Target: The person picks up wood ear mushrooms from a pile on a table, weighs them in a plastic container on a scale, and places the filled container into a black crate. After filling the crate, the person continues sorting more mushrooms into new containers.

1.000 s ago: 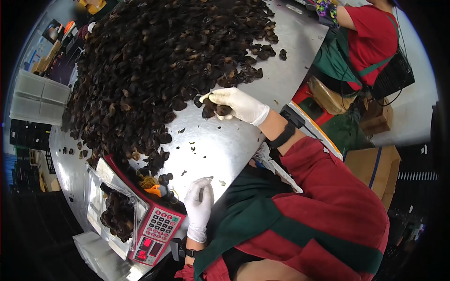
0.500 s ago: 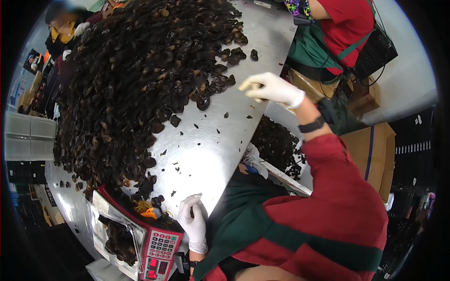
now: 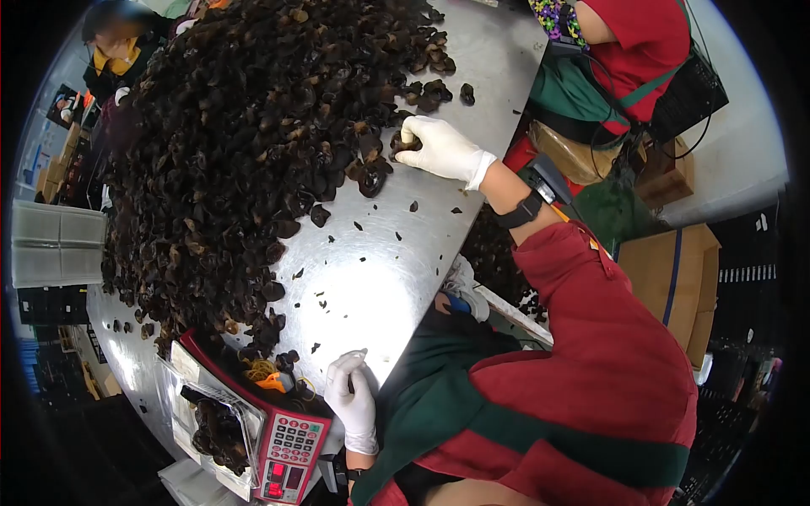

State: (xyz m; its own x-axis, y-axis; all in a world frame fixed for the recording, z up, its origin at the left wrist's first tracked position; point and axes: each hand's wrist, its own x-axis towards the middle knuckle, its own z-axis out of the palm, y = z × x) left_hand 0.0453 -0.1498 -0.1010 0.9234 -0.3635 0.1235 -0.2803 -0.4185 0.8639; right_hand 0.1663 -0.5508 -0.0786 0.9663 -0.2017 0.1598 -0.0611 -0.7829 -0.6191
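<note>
A large heap of dark wood ear mushrooms (image 3: 245,126) covers much of the steel table (image 3: 354,270). At the heap's right edge, my gloved right hand (image 3: 440,150) pinches a wood ear piece (image 3: 400,147) between thumb and fingers. My gloved left hand (image 3: 351,403) rests low on the table near its front edge, fingers curled. A dark spot shows between those fingers, too small to identify. Left of it stands a red weighing scale (image 3: 291,447) with lit digits, bearing a clear plastic tray (image 3: 253,422) of wood ear mushrooms (image 3: 221,434).
Beside the scale lie an orange-handled tool (image 3: 274,382) and yellow rubber bands (image 3: 260,369). Stacked clear containers (image 3: 59,244) stand at far left. Co-workers are at upper left and upper right. A cardboard box (image 3: 675,287) stands to the right; more wood ear lies below the table edge.
My right hand has moved left from over the table's edge to the heap and closed on a wood ear piece. My left hand has stayed in place.
</note>
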